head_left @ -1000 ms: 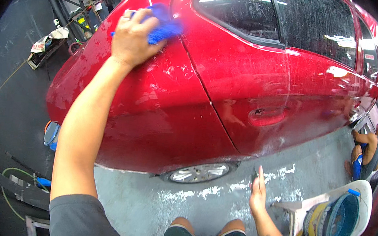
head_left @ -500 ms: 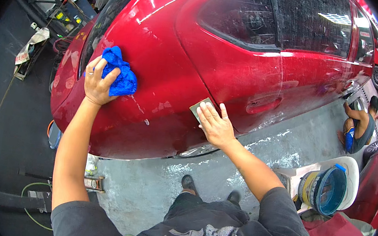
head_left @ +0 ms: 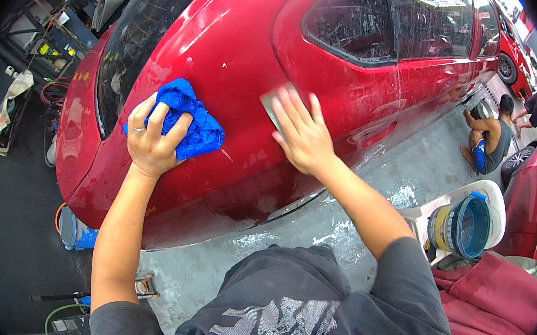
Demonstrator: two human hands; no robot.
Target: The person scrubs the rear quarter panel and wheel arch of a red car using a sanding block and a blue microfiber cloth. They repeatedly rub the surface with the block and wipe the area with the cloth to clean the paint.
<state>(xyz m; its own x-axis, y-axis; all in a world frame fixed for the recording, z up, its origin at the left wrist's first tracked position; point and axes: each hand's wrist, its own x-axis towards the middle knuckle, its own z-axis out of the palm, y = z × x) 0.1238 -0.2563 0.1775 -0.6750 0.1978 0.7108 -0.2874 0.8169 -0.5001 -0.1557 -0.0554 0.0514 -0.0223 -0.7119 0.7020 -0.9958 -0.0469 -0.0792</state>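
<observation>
A red car point(head_left: 247, 54) fills the upper middle, its rear side panel wet in places. My left hand point(head_left: 152, 149) has its fingers curled into a bunched blue microfibre cloth point(head_left: 197, 130) lying against the panel. To the right, my right hand point(head_left: 303, 137) lies nearly flat, pressing a greyish-green sheet of sandpaper point(head_left: 268, 105) to the paint behind the rear door. The palm and fingers hide most of the sheet, and motion blurs the fingertips.
At the right, a white chair point(head_left: 495, 221) bears an open paint bucket point(head_left: 465, 224), with dark red cloth point(head_left: 496, 309) near it. A person point(head_left: 497, 139) squats by the car farther off; another stands behind. A blue-lidded container point(head_left: 72, 229) stands at the left on the floor.
My right hand has slid the sandpaper up and slightly left over the panel. My left hand and the blue cloth have shifted right and a little down. The whole view has also shifted.
</observation>
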